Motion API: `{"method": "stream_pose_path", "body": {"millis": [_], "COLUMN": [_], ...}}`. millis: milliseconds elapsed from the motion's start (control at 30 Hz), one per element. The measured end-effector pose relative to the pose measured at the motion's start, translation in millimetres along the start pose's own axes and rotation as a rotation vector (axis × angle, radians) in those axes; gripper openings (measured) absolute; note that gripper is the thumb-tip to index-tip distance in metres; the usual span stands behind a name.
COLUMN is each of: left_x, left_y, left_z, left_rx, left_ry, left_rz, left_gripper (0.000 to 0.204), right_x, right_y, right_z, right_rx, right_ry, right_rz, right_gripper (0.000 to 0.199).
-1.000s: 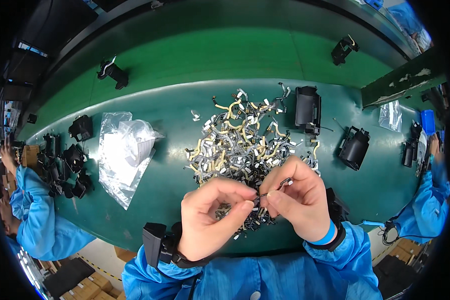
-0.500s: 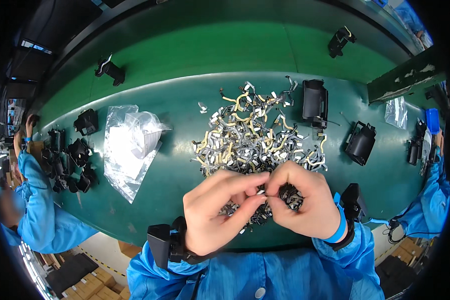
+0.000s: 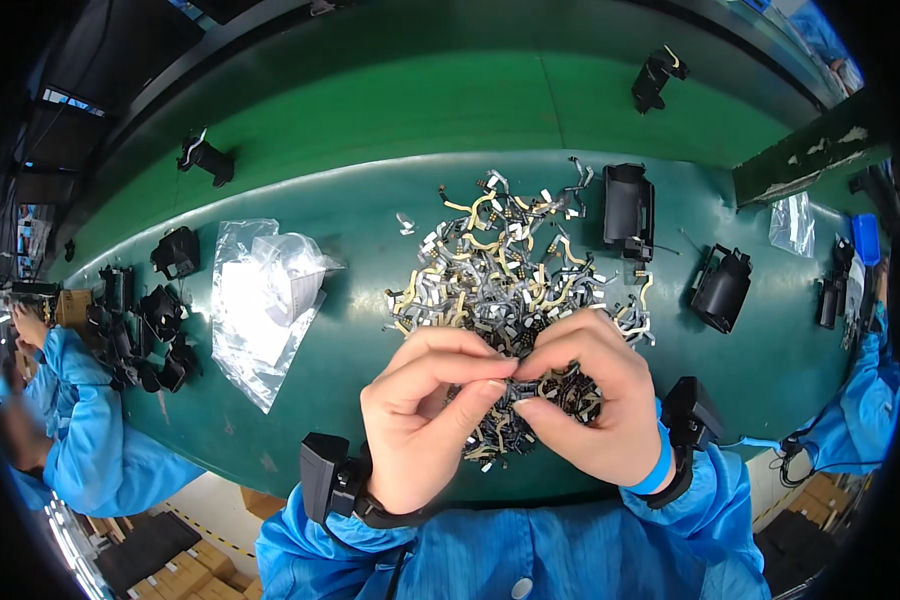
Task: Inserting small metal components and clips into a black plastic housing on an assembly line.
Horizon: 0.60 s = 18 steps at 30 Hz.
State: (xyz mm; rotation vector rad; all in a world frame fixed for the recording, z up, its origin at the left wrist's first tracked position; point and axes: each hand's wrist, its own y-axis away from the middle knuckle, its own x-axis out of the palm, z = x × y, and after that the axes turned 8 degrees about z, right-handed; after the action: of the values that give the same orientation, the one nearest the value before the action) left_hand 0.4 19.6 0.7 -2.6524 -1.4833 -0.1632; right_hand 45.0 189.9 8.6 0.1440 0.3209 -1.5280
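Observation:
My left hand (image 3: 425, 415) and my right hand (image 3: 595, 400) meet fingertip to fingertip in front of my chest, both closed in a pinch. Between them is a short wire harness (image 3: 522, 387), grey and mostly covered by the fingers. Below and beyond my hands spreads a loose pile of short wire harnesses (image 3: 500, 270), grey, black and yellowish with small white connectors. Its near part shows through the gap in my right hand's curl.
Black plastic housings (image 3: 627, 210) lie right of the pile, others (image 3: 160, 312) cluster at the left. A clear plastic bag (image 3: 270, 310) rests left of the pile. Beyond runs a green belt (image 3: 420, 105) carrying black parts. Co-workers' blue sleeves (image 3: 100, 440) show at both sides.
The black parts and seam on the green belt have shifted left. My fingertips have shifted slightly left, and the white bit between them no longer shows. The left co-worker's hand has drawn nearer.

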Motion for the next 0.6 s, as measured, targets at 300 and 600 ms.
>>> {"method": "stream_pose_path", "body": {"millis": [300,600], "left_x": [8,7], "left_y": [3,2], "left_z": [-4,-14], "left_rx": [0.026,0.24], "left_ry": [-0.208,-0.698], "left_rz": [-0.021,0.04], "left_gripper": [0.019,0.021], "right_x": [2,4], "right_y": [5,3], "right_z": [-1,-1], "right_rx": [0.039,0.037], "right_ry": [-0.075,-0.009], "right_rz": [0.007,-0.009], "right_gripper": [0.016,0.017]}}
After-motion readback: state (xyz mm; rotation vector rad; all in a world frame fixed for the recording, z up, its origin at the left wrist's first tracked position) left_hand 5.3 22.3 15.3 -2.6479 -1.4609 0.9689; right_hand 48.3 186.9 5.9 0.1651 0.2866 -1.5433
